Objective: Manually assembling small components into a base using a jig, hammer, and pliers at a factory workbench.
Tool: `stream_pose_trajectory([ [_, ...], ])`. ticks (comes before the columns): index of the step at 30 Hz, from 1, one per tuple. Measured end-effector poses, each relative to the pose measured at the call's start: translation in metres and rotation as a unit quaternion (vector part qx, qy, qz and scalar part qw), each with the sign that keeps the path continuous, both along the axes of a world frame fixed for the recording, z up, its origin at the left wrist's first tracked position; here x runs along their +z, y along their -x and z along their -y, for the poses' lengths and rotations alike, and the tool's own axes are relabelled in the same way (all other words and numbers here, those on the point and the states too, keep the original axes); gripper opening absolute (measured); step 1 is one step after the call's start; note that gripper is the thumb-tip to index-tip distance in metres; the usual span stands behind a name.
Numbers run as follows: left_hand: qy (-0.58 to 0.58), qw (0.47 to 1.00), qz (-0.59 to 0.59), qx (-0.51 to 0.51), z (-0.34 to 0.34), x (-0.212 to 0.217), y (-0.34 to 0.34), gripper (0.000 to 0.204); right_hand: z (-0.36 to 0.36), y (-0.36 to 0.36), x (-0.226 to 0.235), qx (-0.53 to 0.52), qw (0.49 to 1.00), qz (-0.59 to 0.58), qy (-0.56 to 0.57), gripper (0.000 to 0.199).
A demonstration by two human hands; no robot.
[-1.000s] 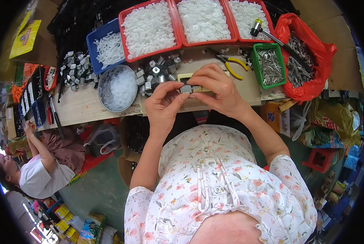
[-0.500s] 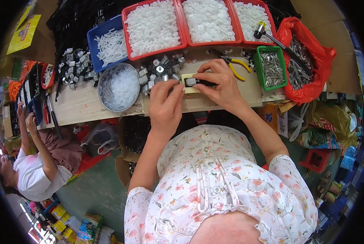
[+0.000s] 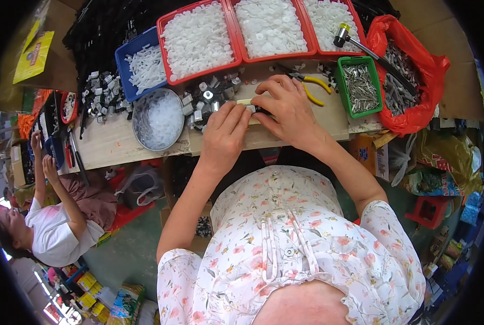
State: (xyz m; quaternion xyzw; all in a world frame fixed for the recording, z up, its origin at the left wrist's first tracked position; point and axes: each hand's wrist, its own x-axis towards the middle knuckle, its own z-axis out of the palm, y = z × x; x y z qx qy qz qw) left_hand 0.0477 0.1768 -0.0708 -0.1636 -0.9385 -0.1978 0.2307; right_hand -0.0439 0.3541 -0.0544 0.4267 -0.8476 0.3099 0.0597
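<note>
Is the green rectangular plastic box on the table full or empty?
Filled, not empty: slim silvery metal pins lie wall to wall in the green box.

Red stool (image 3: 431,202) was seen at right near gold sack (image 3: 440,153); yellow sheet (image 3: 33,59) was seen on cardboard box (image 3: 63,57), upper left.

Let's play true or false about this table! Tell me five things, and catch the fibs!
1. The person's right hand pinches a small silver-and-black part. True.
2. The left hand is far away from the right hand. False: they are close together.
3. The round grey metal bowl holds whitish pieces. True.
4. The small green plastic box holds orange beads. False: it holds thin silvery metal pins.
5. The yellow-handled pliers lie left of the bowl. False: they lie to its right.
</note>
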Motion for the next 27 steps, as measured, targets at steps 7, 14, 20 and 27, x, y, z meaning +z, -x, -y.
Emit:
stream_pose_trajectory([
  [7, -0.037, 0.999, 0.019, 0.009, 0.002, 0.001, -0.001, 0.042, 0.006, 0.004, 0.002, 0.029, 1.0, -0.006, 0.0, 0.023],
  [14, -0.023, 0.999, -0.022, -0.01, 0.005, -0.003, -0.001, 0.042, 0.003, 0.005, -0.011, 0.006, 0.994, 0.071, 0.085, 0.024],
  [20, -0.02, 1.0, -0.008, -0.014, 0.007, -0.007, 0.0, 0.042, 0.004, 0.005, -0.012, 0.004, 0.991, 0.093, 0.096, 0.024],
  [27, 0.018, 0.999, -0.009, 0.027, -0.003, -0.007, -0.009, 0.033, -0.005, 0.003, -0.006, 0.019, 0.995, 0.058, 0.075, 0.026],
])
